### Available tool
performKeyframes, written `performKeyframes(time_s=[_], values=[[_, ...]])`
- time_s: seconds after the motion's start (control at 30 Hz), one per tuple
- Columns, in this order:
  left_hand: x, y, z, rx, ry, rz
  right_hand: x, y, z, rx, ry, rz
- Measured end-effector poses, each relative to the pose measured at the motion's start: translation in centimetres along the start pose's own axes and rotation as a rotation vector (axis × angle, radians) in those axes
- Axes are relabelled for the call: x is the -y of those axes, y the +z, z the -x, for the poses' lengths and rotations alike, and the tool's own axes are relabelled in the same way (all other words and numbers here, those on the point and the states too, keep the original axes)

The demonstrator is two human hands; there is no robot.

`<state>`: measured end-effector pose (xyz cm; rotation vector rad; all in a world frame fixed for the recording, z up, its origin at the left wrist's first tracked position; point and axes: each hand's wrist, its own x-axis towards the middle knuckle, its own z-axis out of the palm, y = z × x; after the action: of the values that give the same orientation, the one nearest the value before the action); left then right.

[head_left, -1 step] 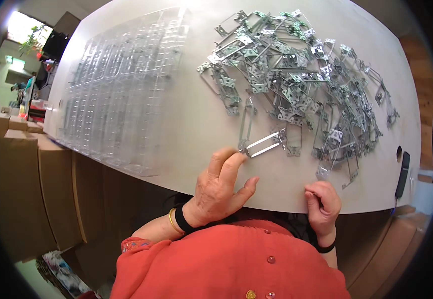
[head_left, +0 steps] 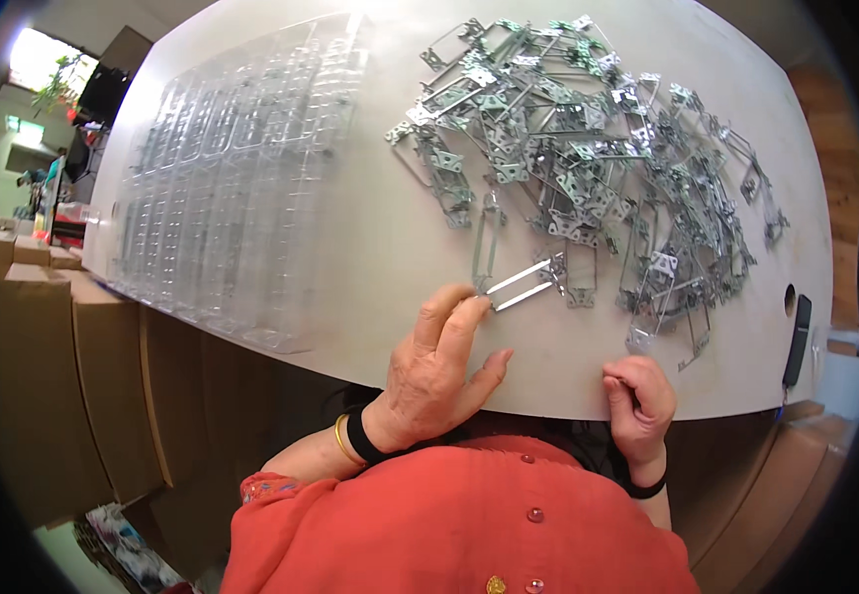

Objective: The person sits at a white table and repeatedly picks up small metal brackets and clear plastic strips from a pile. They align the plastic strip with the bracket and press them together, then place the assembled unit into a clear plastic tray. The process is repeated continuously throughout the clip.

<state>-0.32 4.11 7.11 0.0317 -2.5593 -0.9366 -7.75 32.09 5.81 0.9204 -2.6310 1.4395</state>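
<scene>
My left hand (head_left: 437, 361) reaches over the table's near edge, its thumb held away from the fingers. Its index and middle fingertips touch the near end of a thin metal frame bracket (head_left: 522, 286), which has two bright parallel bars. Another slim bracket (head_left: 486, 238) lies just beyond those fingertips. My right hand (head_left: 640, 404) rests at the table edge, curled, with the thumb against the bent fingers; anything inside it is hidden. A big tangled heap of similar silvery brackets (head_left: 573, 148) spreads beyond both hands, its nearest pieces just past my right hand.
Clear plastic trays (head_left: 232, 188) with rows of compartments cover the left of the pale table (head_left: 380, 247). A black elongated object (head_left: 799, 342) lies at the right edge by a round hole (head_left: 790, 298). Cardboard boxes (head_left: 34, 386) stand left of the table, and more boxes (head_left: 786, 475) stand at lower right.
</scene>
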Motion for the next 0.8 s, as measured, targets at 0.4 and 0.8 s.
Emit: performKeyframes(time_s=[0.4, 0.8], values=[[1.6, 1.0, -0.2, 0.017, -0.084, 0.084, 0.8, 1.5, -0.7, -0.012, 0.029, -0.013], [2.2, 1.5, 0.1, -0.05, -0.223, 0.319, 0.6, 1.6, -0.7, -0.012, 0.016, -0.001]])
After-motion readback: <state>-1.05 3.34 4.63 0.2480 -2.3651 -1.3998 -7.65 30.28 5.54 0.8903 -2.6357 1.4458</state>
